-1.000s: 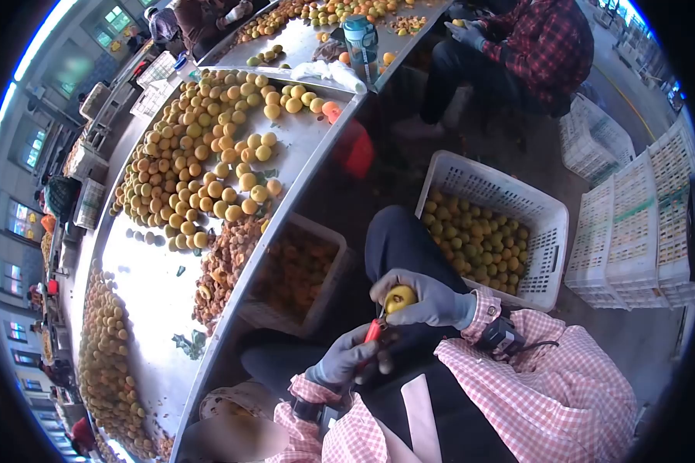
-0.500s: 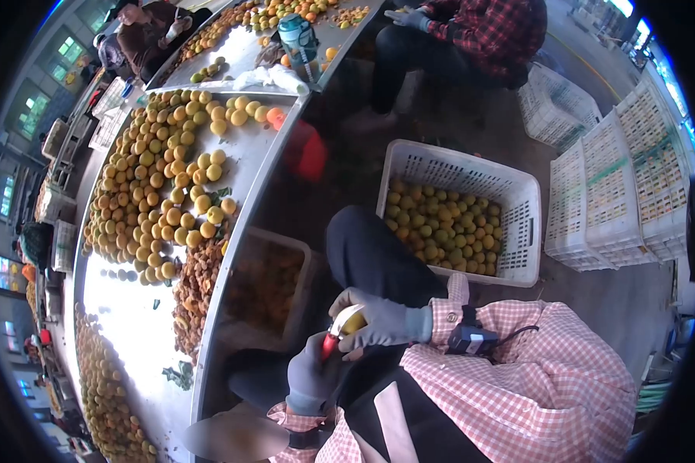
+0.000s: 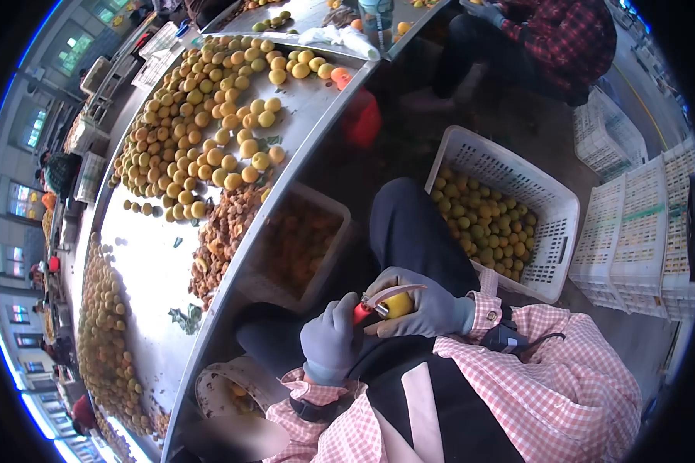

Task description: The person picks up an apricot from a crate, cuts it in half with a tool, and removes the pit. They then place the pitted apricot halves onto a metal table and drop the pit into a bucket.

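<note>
My left hand [image 3: 330, 343], in a grey glove, is closed around a red-handled peeler [image 3: 361, 312] with a metal head. Its head sits right at a yellow-green round fruit [image 3: 398, 305], which looks like a persimmon. My right hand [image 3: 428, 302], also gloved in grey, grips that fruit with the fingers curled round it. A thin, pinkish strip of peel [image 3: 398, 292] curves across the top of the fruit. Both hands are close together over my lap.
Left of me, a metal table [image 3: 158, 282] bears many round fruits [image 3: 185, 139] and a brown heap of peelings [image 3: 228, 228]. A white crate [image 3: 552, 255] of fruit stands by my knee; stacked crates [image 3: 633, 224] are farther right. A person [image 3: 548, 46] sits ahead.
The view has turned, so table and crate appear shifted to the right. A white bucket has come into view beside the table. The peel strip now sticks out past the fruit.
</note>
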The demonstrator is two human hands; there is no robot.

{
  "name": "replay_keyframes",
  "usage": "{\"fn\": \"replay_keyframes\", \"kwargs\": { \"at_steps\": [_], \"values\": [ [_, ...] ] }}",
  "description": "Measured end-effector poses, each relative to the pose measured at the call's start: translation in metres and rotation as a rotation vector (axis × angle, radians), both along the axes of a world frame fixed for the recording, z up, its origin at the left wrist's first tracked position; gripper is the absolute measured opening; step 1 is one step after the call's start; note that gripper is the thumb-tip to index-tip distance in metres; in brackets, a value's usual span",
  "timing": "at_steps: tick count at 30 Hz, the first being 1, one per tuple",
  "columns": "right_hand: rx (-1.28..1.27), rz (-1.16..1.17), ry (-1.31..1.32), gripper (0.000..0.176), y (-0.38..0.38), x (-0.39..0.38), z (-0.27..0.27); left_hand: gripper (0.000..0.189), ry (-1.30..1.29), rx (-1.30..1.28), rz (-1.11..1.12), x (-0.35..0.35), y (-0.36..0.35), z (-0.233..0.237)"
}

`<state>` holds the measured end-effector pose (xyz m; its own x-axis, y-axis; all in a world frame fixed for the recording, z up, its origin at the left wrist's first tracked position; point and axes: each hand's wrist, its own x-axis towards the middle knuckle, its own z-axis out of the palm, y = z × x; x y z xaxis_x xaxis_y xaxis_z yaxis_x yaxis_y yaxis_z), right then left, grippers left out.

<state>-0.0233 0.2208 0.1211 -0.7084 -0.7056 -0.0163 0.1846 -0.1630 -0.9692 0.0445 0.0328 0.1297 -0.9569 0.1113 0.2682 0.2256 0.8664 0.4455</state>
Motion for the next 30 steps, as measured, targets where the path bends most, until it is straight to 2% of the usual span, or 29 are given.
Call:
{"fn": "replay_keyframes", "kwargs": {
  "at_steps": [2, 4, 8, 10, 11, 13, 14, 16, 17, 19, 20, 21, 23, 24, 27, 28, 30],
  "values": [
    [-0.023, 0.001, -0.074, 0.041, -0.005, 0.002, 0.0, 0.044, 0.021, -0.06, 0.038, -0.001, -0.001, 0.001],
    [-0.076, -0.053, -0.185, 0.034, -0.009, 0.005, -0.001, 0.046, 0.072, -0.232, 0.063, -0.001, -0.002, 0.001],
    [-0.07, -0.088, -0.201, 0.025, -0.011, 0.003, -0.001, 0.052, 0.007, -0.21, 0.047, -0.001, 0.001, 0.001],
    [-0.011, -0.131, -0.154, 0.021, -0.012, 0.003, -0.004, 0.056, -0.056, -0.016, -0.011, -0.001, 0.002, -0.002],
    [-0.011, -0.133, -0.153, 0.021, -0.011, 0.003, -0.004, 0.056, -0.055, -0.015, -0.013, 0.001, 0.002, -0.004],
    [0.011, -0.15, -0.019, 0.019, -0.01, 0.002, -0.004, 0.055, -0.26, 0.145, -0.037, 0.005, 0.001, -0.007],
    [0.013, -0.152, -0.02, 0.019, -0.009, 0.001, -0.003, 0.055, -0.26, 0.146, -0.04, 0.005, 0.002, -0.007],
    [0.127, -0.107, 0.223, 0.024, -0.007, -0.002, 0.002, 0.047, -0.366, 0.545, -0.111, 0.005, 0.003, -0.006],
    [0.129, -0.109, 0.224, 0.024, -0.007, -0.002, -0.001, 0.047, -0.365, 0.546, -0.112, 0.004, 0.002, -0.005],
    [-0.006, -0.105, 0.188, 0.03, -0.01, -0.003, -0.004, 0.04, -0.382, 0.763, -0.002, 0.004, 0.001, -0.001],
    [0.04, -0.107, 0.04, 0.035, -0.007, 0.002, 0.003, 0.037, -0.368, 0.896, 0.071, 0.005, 0.004, -0.005],
    [0.04, -0.102, 0.043, 0.035, -0.007, 0.001, 0.007, 0.037, -0.364, 0.898, 0.074, 0.005, 0.002, -0.005],
    [0.003, -0.052, 0.011, 0.036, -0.009, 0.0, 0.011, 0.042, -0.132, 0.134, 0.076, 0.004, -0.005, -0.003],
    [0.028, -0.063, 0.014, 0.036, -0.01, 0.003, 0.008, 0.049, 0.003, 0.077, 0.078, 0.002, -0.004, -0.007],
    [-0.048, -0.102, -0.123, 0.034, -0.017, 0.005, 0.001, 0.05, 0.002, -0.069, 0.098, 0.003, -0.004, -0.003],
    [-0.048, -0.099, -0.123, 0.034, -0.017, 0.005, 0.002, 0.05, 0.003, -0.07, 0.102, 0.003, -0.004, -0.002],
    [-0.008, -0.106, -0.343, 0.032, -0.016, 0.004, 0.005, 0.053, -0.018, 0.02, 0.044, 0.003, -0.002, 0.0]
  ]
}}
